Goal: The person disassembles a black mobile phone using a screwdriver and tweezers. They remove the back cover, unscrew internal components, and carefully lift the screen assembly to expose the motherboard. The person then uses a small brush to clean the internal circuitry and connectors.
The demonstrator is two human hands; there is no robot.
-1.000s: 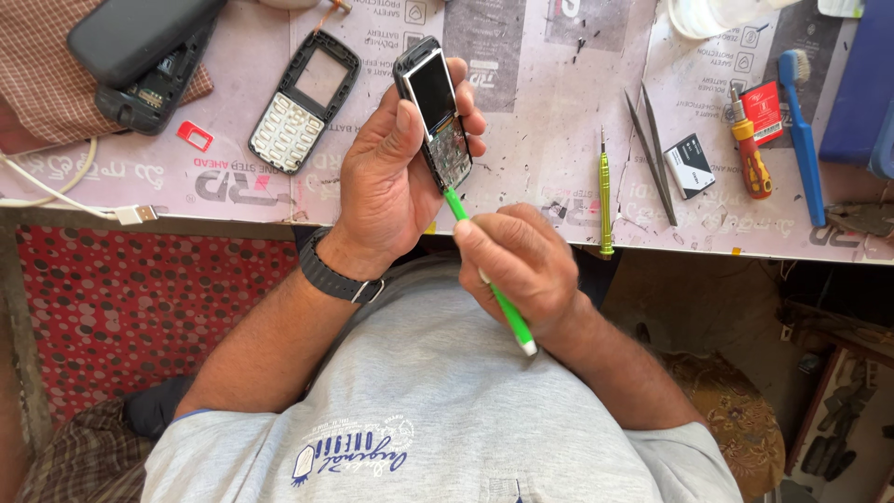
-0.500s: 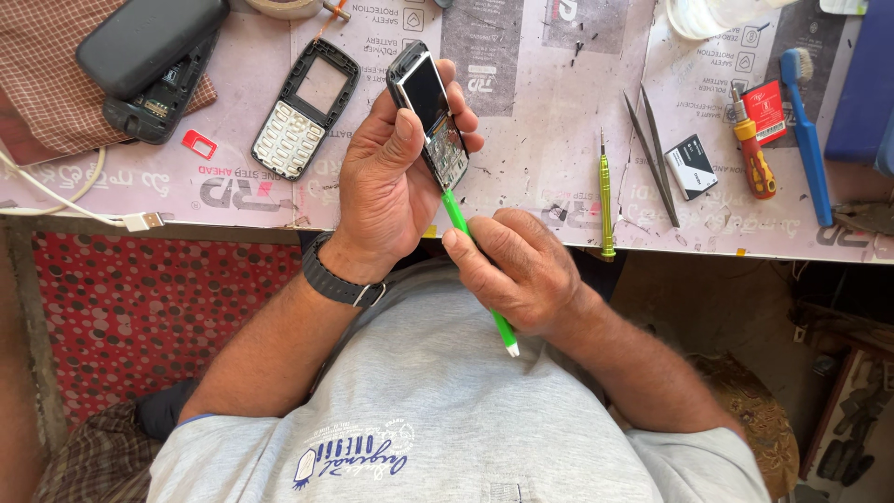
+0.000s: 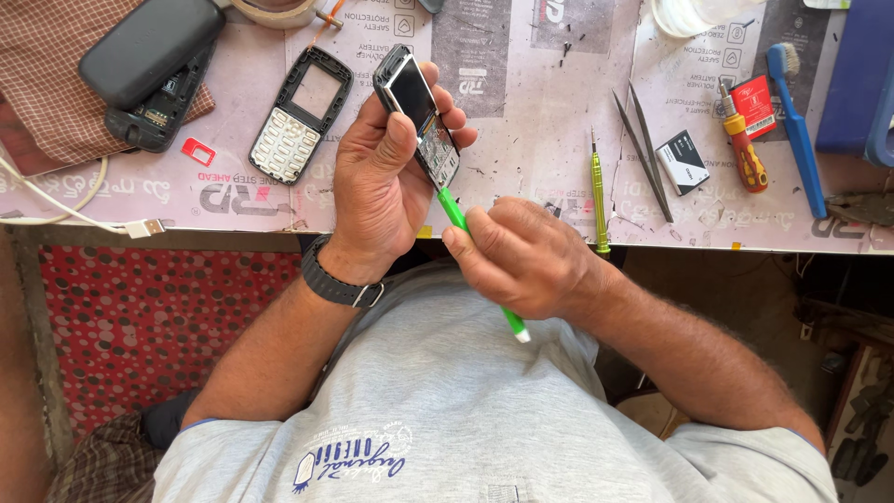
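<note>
While the left hand (image 3: pixel 377 200) clamps the opened phone (image 3: pixel 419 116) tilted for access, the right hand's (image 3: pixel 521 256) grip pinches a green screwdriver (image 3: pixel 454 212) against its lower end.

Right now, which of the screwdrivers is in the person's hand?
The bright green one, gripped in the right hand with its tip at the phone. The yellow-green one and the orange-handled one lie untouched on the table.

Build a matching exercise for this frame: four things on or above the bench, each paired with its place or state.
Things:
1. opened phone
2. green tool
3. keypad cover
4. brush

Places or states:
A. lying far right on the bench
B. held in the left hand
C. lying left of the left hand
D. gripped by the right hand

Pairs: 1-B, 2-D, 3-C, 4-A
</note>
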